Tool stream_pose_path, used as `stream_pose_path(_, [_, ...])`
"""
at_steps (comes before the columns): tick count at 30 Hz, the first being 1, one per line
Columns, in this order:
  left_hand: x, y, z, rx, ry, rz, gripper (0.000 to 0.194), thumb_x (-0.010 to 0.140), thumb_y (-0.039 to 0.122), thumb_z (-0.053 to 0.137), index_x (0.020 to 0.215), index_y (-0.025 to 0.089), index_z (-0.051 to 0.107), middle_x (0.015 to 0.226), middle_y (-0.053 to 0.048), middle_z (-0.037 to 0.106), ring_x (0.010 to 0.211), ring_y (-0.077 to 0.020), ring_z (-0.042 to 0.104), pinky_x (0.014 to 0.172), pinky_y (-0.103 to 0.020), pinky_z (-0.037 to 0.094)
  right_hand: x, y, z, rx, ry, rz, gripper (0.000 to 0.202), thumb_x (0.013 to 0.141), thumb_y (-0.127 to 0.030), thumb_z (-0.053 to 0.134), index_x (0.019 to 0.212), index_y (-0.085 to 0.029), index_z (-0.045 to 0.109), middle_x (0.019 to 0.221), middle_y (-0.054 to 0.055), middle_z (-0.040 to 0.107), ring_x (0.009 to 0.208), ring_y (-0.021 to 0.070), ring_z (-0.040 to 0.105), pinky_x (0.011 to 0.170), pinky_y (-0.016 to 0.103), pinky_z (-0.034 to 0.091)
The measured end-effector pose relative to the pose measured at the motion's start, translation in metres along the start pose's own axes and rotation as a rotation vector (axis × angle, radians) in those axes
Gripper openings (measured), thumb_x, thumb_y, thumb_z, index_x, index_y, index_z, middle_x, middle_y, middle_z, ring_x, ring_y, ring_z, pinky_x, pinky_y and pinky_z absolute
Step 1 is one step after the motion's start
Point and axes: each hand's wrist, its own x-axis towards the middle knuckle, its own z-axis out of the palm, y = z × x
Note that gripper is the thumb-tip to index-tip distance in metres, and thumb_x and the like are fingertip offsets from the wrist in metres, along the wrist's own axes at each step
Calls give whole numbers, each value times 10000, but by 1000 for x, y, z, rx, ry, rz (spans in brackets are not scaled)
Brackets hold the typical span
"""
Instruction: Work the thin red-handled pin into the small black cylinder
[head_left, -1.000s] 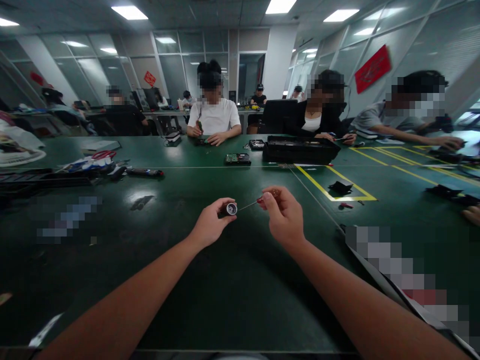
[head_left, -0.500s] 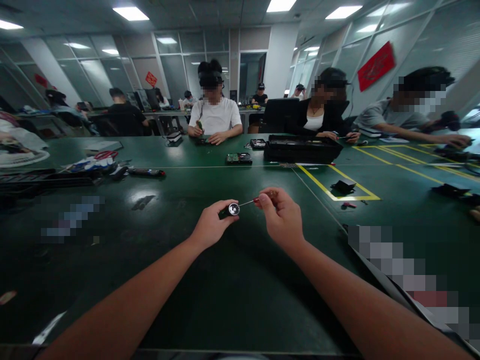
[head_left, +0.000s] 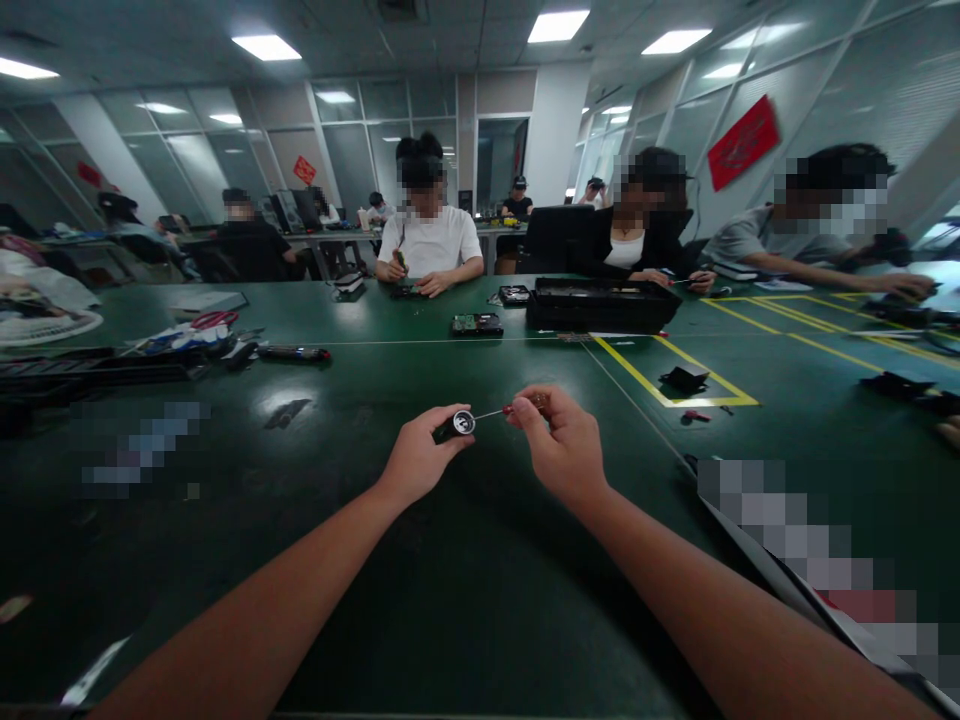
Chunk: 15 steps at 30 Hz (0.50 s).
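My left hand (head_left: 421,452) is closed around a short black cylinder (head_left: 463,423) whose shiny silver, hollow round end faces me; its exact kind I cannot make out. Between the thumb and fingers of my right hand (head_left: 564,440) is a thin screwdriver (head_left: 491,413) with a red handle end. The slim metal shaft points left, and its tip lies at the right rim of the silver end. Whether the tip touches the rim or reaches inside is too small to tell. Both hands are held over the green table (head_left: 450,600).
Ahead lie a hard drive (head_left: 478,324) and a long black tray (head_left: 604,305). A black part (head_left: 684,380) sits inside yellow tape. At left are a dark pen-shaped tool (head_left: 294,354) and red-handled scissors (head_left: 214,319). Across the table a person in white (head_left: 431,245) works, with others nearby.
The whole view has shifted slightly as the camera tilts. Both hands keep their grips, and the cylinder's silver end looks turned a little. The screwdriver stays at its rim.
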Motion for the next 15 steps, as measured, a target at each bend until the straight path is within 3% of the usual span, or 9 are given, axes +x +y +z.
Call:
stream_pose_path(10, [1, -3, 1, 7, 11, 14, 432, 826, 201, 747, 1249, 259, 678, 1286, -54, 681, 1234, -244, 605, 1129, -451, 417, -3, 4, 1, 19, -8, -11, 197, 980, -382, 534, 972, -220, 647, 826, 35, 763, 763, 195, 729, 705, 314, 529])
stream_pose_path(15, [1, -1, 0, 11, 10, 21, 439, 818, 183, 752, 1246, 254, 683, 1281, -60, 683, 1229, -245, 606, 1130, -453, 416, -1, 2, 1, 3, -23, 3, 205, 978, -382, 535, 984, -216, 656, 823, 30, 763, 728, 185, 721, 649, 291, 505])
